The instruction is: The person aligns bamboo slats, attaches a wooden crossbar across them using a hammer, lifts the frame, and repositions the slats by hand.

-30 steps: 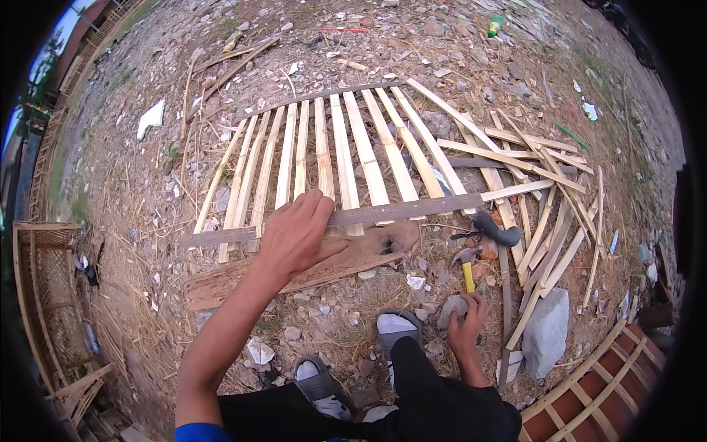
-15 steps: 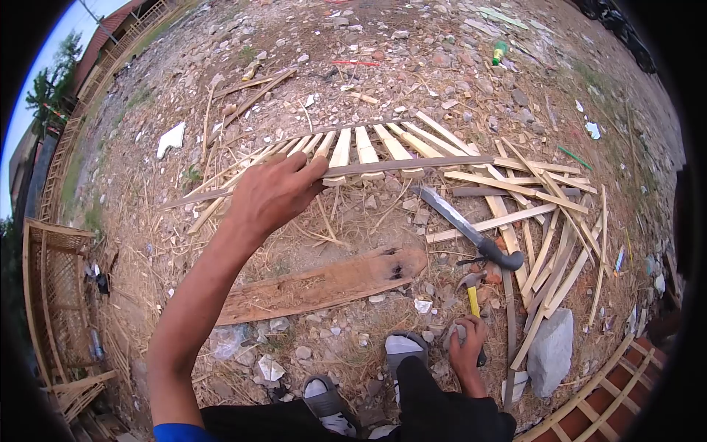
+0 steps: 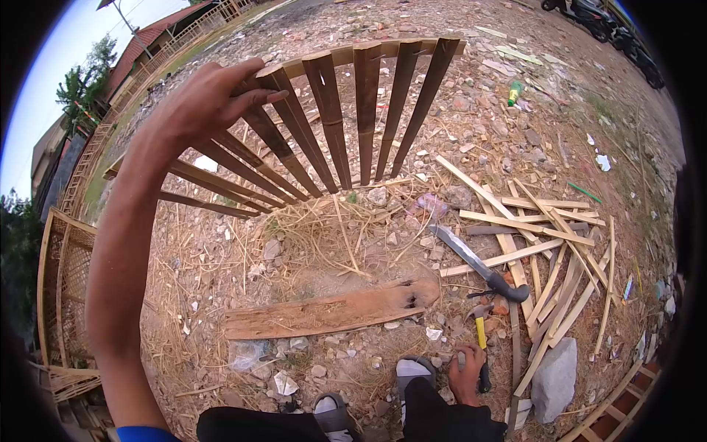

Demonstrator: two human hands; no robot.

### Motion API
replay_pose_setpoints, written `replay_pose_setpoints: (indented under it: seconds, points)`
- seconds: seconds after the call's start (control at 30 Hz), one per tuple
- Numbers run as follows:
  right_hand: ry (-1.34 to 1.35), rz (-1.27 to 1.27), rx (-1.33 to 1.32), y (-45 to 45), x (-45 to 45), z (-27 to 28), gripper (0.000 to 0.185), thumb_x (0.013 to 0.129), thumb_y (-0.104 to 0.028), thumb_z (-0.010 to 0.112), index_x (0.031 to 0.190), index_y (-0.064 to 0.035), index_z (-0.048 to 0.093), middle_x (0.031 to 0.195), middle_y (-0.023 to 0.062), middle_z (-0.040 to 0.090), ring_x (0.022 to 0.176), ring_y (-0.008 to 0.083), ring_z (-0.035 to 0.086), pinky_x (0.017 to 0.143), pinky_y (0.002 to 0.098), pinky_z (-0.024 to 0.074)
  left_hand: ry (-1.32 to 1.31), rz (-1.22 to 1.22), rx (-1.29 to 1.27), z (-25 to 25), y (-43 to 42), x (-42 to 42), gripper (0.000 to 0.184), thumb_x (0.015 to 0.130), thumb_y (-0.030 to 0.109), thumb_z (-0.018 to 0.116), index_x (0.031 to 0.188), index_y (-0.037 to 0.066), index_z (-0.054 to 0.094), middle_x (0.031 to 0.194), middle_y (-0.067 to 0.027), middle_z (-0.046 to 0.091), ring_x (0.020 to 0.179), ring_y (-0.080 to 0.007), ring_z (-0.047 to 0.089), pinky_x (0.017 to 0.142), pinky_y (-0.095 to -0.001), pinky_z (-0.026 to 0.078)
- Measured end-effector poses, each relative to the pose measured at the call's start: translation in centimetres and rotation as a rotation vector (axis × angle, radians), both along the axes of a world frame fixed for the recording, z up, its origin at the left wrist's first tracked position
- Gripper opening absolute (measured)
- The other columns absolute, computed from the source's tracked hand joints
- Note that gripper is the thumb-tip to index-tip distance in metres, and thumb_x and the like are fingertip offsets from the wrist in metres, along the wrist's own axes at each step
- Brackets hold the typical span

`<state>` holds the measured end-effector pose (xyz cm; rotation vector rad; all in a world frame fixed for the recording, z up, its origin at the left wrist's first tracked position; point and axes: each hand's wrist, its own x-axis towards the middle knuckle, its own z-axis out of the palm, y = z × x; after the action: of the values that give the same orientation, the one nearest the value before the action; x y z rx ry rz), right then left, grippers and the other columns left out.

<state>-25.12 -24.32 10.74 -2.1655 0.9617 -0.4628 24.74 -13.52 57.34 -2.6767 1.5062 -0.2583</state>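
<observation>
My left hand [image 3: 213, 99] grips the top rail of a slatted bamboo panel [image 3: 366, 110], thumb on the near side. The panel stands raised, its dark slats fanning up from the ground to the curved rail. Low at the right, my right hand [image 3: 467, 374] is closed around the handle of a hammer [image 3: 481, 331] with a yellow and black grip. The hammer lies low by the ground, and my fingers partly hide its handle. A machete [image 3: 471, 258] with a dark curved handle lies just beyond the hammer.
A worn wooden plank [image 3: 324, 313] lies in front of my feet. Loose bamboo strips [image 3: 563, 221] are piled at the right, near a grey stone block [image 3: 554, 381]. Lattice frames [image 3: 66, 287] stand at the left. Rubble and straw cover the ground.
My left hand has lifted the panel's near rail up and away, tilting it from low over the ground to upright. My right hand stays by the hammer; the view has tilted up slightly.
</observation>
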Motion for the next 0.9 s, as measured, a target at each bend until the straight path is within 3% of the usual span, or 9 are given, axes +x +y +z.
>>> replay_pose_setpoints:
  seconds: [0.17, 0.23, 0.37, 0.47, 0.57, 0.63, 0.73, 0.83, 0.9]
  points:
    - [-0.217, 0.145, -0.044, -2.8, 4.6, 5.1, 0.037, 0.078, 0.000, 0.068, 0.114, -0.0047, 0.062, 0.116, 0.0179, 0.055, 0.116, 0.0375, 0.050, 0.101, 0.0489, 0.0392, -0.034, -0.009, 0.057, 6.5, 2.5, -2.7, 0.047, 0.093, 0.044, 0.068, 0.121, 0.006, 0.068, 0.084, -0.0118, 0.074, 0.074, -0.0226, 0.069, 0.073, -0.0446, 0.053]
    - [-0.383, 0.219, -0.153, -6.0, 9.0, 12.8, 0.041, 0.079, -0.003, 0.070, 0.118, -0.0033, 0.059, 0.118, 0.0189, 0.056, 0.115, 0.0373, 0.052, 0.101, 0.0493, 0.0400, -0.136, -0.009, 0.111, 7.1, 3.0, -4.6, 0.051, 0.090, 0.048, 0.070, 0.121, 0.008, 0.069, 0.080, -0.0097, 0.072, 0.071, -0.0228, 0.067, 0.071, -0.0436, 0.052]
    - [-0.842, 0.349, -0.739, -10.7, 16.5, 29.4, 0.039, 0.085, -0.012, 0.071, 0.120, -0.0026, 0.058, 0.119, 0.0179, 0.061, 0.111, 0.0376, 0.058, 0.095, 0.0506, 0.0466, -0.138, 0.026, 0.303, 7.4, 4.0, -6.8, 0.058, 0.082, 0.059, 0.070, 0.118, 0.013, 0.070, 0.074, -0.0075, 0.062, 0.077, -0.0222, 0.059, 0.071, -0.0416, 0.048]
    - [-0.868, 0.484, -0.814, -11.9, 22.7, 37.5, 0.046, 0.087, -0.033, 0.075, 0.120, -0.0031, 0.062, 0.118, 0.0180, 0.064, 0.114, 0.0363, 0.059, 0.099, 0.0486, 0.0466, 0.032, 0.237, 0.422, 7.3, 3.5, -8.6, 0.058, 0.082, 0.063, 0.067, 0.116, 0.017, 0.071, 0.078, -0.0070, 0.060, 0.081, -0.0217, 0.053, 0.073, -0.0421, 0.047]
    - [-0.633, 0.664, -0.735, -11.4, 27.5, 40.2, 0.056, 0.088, -0.052, 0.073, 0.118, -0.0048, 0.064, 0.113, 0.0165, 0.068, 0.108, 0.0353, 0.064, 0.094, 0.0480, 0.0495, 0.085, 0.253, 0.446, 6.8, 4.0, -9.0, 0.061, 0.083, 0.065, 0.065, 0.119, 0.017, 0.070, 0.078, -0.0072, 0.060, 0.083, -0.0208, 0.054, 0.073, -0.0406, 0.047]
    - [-0.366, 0.868, -0.424, -10.5, 28.4, 41.6, 0.053, 0.085, -0.051, 0.076, 0.109, -0.0051, 0.065, 0.104, 0.0154, 0.070, 0.098, 0.0330, 0.068, 0.086, 0.0449, 0.0533, 0.073, 0.171, 0.423, 6.0, 4.9, -8.2, 0.062, 0.085, 0.066, 0.063, 0.117, 0.014, 0.070, 0.073, -0.0050, 0.058, 0.075, -0.0180, 0.052, 0.069, -0.0389, 0.047]
    - [-0.482, 0.743, -0.673, -9.5, 29.1, 40.2, 0.063, 0.079, -0.058, 0.079, 0.115, -0.0069, 0.066, 0.102, 0.0124, 0.073, 0.093, 0.0314, 0.072, 0.084, 0.0431, 0.0558, 0.051, 0.028, 0.337, 4.9, 6.3, -6.9, 0.061, 0.088, 0.066, 0.060, 0.109, 0.009, 0.069, 0.064, -0.0004, 0.053, 0.059, -0.0128, 0.049, 0.061, -0.0367, 0.047]
    - [-0.383, 0.746, -0.693, -9.6, 29.3, 40.7, 0.048, 0.079, -0.045, 0.083, 0.098, -0.0054, 0.065, 0.081, 0.0131, 0.070, 0.083, 0.0327, 0.071, 0.075, 0.0432, 0.0551, 0.166, 0.039, 0.295, 4.4, 6.0, -7.1, 0.054, 0.089, 0.063, 0.062, 0.099, 0.010, 0.069, 0.063, -0.0003, 0.052, 0.060, -0.0126, 0.049, 0.062, -0.0374, 0.046]
    - [-0.366, 0.722, -0.773, -9.8, 29.5, 40.5, 0.044, 0.082, -0.049, 0.078, 0.092, -0.0072, 0.067, 0.076, 0.0105, 0.070, 0.079, 0.0327, 0.071, 0.072, 0.0438, 0.0546, 0.254, 0.123, 0.338, 5.2, 5.0, -7.8, 0.051, 0.089, 0.060, 0.063, 0.095, 0.010, 0.069, 0.062, -0.0008, 0.053, 0.060, -0.0123, 0.050, 0.062, -0.0371, 0.045]
